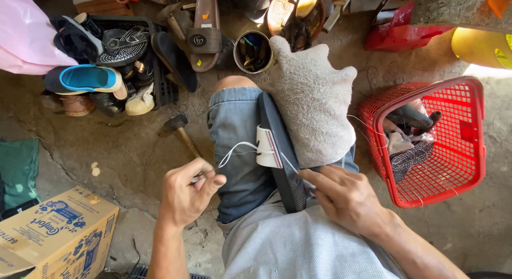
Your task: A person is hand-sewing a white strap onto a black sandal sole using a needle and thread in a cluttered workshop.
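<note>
A black slide sandal (280, 145) with a white strap (266, 146) stands on edge between my knees, resting on my denim shorts. A grey cloth (312, 105) covers my right thigh beside it. My left hand (186, 191) pinches a thin tool and pulls a white thread (234, 149) that runs from the strap. My right hand (341, 196) presses on the sandal's near end, fingers holding the thread against the sole.
A hammer (178, 129) lies on the concrete floor to the left. Behind it is a pile of shoes and sandals (106, 60) and a tin of tools (252, 52). A red basket (432, 140) holds footwear at right. A cardboard box (58, 236) sits near left.
</note>
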